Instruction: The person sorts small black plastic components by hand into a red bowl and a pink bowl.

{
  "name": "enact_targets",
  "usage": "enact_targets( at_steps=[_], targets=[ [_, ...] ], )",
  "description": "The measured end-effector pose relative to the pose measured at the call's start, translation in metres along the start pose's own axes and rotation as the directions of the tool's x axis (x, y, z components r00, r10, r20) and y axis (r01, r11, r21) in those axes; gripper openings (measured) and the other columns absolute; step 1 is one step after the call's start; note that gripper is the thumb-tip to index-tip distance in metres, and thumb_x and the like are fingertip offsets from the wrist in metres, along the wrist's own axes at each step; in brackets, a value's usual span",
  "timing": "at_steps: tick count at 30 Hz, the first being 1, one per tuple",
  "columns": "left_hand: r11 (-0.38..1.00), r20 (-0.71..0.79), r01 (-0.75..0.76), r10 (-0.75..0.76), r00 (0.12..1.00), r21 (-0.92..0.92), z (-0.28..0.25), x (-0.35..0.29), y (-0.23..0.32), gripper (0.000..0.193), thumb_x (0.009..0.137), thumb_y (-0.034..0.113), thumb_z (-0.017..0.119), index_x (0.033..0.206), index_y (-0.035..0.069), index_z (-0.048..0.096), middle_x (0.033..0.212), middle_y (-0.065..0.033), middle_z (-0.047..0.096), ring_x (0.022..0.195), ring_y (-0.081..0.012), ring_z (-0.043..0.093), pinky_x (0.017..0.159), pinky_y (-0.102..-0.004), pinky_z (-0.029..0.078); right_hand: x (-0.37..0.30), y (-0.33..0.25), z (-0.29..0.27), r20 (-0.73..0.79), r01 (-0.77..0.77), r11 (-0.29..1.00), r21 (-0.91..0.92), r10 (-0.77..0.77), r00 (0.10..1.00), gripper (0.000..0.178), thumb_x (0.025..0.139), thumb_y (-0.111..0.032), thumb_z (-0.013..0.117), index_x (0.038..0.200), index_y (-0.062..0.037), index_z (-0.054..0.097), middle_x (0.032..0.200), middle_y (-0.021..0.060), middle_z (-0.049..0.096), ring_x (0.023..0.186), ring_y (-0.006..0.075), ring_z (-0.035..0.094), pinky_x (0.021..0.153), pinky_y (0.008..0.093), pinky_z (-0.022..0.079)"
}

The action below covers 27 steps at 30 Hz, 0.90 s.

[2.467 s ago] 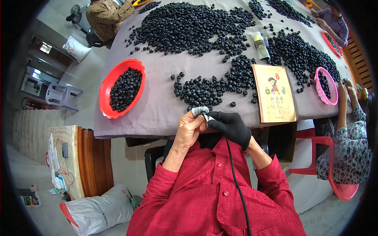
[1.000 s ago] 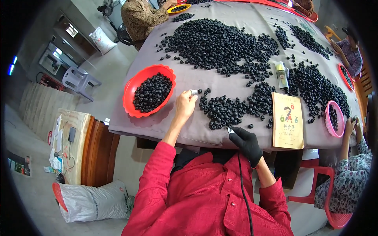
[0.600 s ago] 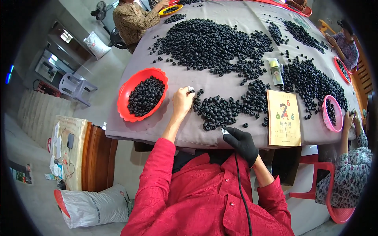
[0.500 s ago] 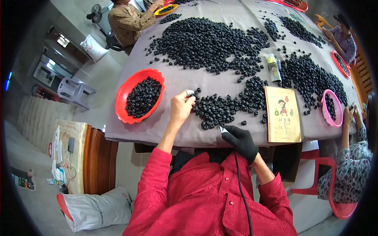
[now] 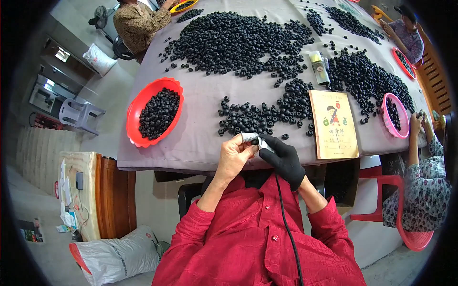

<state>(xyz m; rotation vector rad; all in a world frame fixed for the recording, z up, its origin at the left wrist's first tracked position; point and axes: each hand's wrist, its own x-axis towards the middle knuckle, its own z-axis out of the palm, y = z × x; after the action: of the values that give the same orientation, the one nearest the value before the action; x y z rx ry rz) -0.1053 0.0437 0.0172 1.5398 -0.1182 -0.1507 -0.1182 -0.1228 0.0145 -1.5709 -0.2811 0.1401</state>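
Note:
Just in front of the table edge, my two hands meet. My left hand [image 5: 234, 155], with a whitish wrap on its index finger, pinches a small black bead [image 5: 255, 142]. My right hand [image 5: 287, 163] wears a black glove and closes around a small pale-tipped tool [image 5: 265, 145], mostly hidden by the fingers; its tip is at the bead. A black cord [image 5: 284, 217] hangs from that hand down over my red shirt. Beyond the hands lies a cluster of black beads [image 5: 245, 119]. To the left stands a red scalloped bowl [image 5: 135, 114] of such beads.
A yellow booklet [image 5: 336, 143] and a greenish packet [image 5: 318, 67] lie on the grey tablecloth [image 5: 202, 102]. Larger bead heaps [image 5: 234, 45] spread behind. At right, a pink basket [image 5: 401, 128] stands near a co-worker's hands [image 5: 420, 123]. Other people sit around the table.
My left hand has moved from the bead cluster toward me and met my right hand, now pinching a bead. The view has shifted slightly.

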Motion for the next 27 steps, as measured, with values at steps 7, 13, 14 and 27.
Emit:
enact_targets(
  at_steps=[7,13,14,27],
  targets=[
    [0.967,-0.038,-0.029,0.02,0.999,-0.254,-0.001,-0.002,-0.002,0.016,0.079,0.0,0.062,0.095,0.003,0.063,0.074,-0.0007,0.062,0.063,-0.0054,0.055,0.055,-0.0185,0.043,-0.001,0.001,0.003,0.056,-0.041,0.998,0.048,0.039,0.998,0.037,0.085,-0.015,0.058,0.119,-0.0014,0.052,0.099,0.0052,0.062,0.09,0.0087,0.054,0.08,0.0251,0.044],
    [0.987,-0.037,-0.018,0.012,0.999,-0.157,0.002,-0.003,0.003,0.017,0.081,0.0,0.06,0.098,0.002,0.062,0.074,-0.0012,0.063,0.061,-0.0062,0.056,0.055,-0.0189,0.045,-0.002,-0.007,0.002,0.065,-0.062,0.991,0.118,0.055,0.996,0.034,0.085,-0.014,0.057,0.116,-0.0001,0.054,0.098,0.0043,0.062,0.089,0.0086,0.054,0.08,0.0252,0.045],
    [0.993,-0.024,-0.012,0.009,1.0,-0.116,0.002,-0.004,0.003,0.018,0.081,0.0,0.06,0.099,0.002,0.062,0.074,-0.0008,0.062,0.061,-0.0057,0.055,0.054,-0.0185,0.045,-0.002,-0.007,0.002,0.088,-0.067,0.992,0.103,0.058,0.994,0.034,0.086,-0.014,0.057,0.116,0.0003,0.053,0.098,0.004,0.062,0.089,0.0086,0.054,0.08,0.0253,0.044],
    [0.959,-0.032,0.028,-0.039,0.999,-0.281,-0.003,-0.009,-0.005,0.021,0.079,0.004,0.064,0.1,0.002,0.063,0.072,-0.0024,0.062,0.056,-0.0073,0.055,0.051,-0.0192,0.045,-0.003,0.003,0.0,0.083,-0.108,0.986,0.124,0.098,0.992,0.037,0.085,-0.016,0.058,0.118,0.0006,0.053,0.103,0.0047,0.06,0.094,0.0078,0.051,0.084,0.0248,0.043]
  ],
)
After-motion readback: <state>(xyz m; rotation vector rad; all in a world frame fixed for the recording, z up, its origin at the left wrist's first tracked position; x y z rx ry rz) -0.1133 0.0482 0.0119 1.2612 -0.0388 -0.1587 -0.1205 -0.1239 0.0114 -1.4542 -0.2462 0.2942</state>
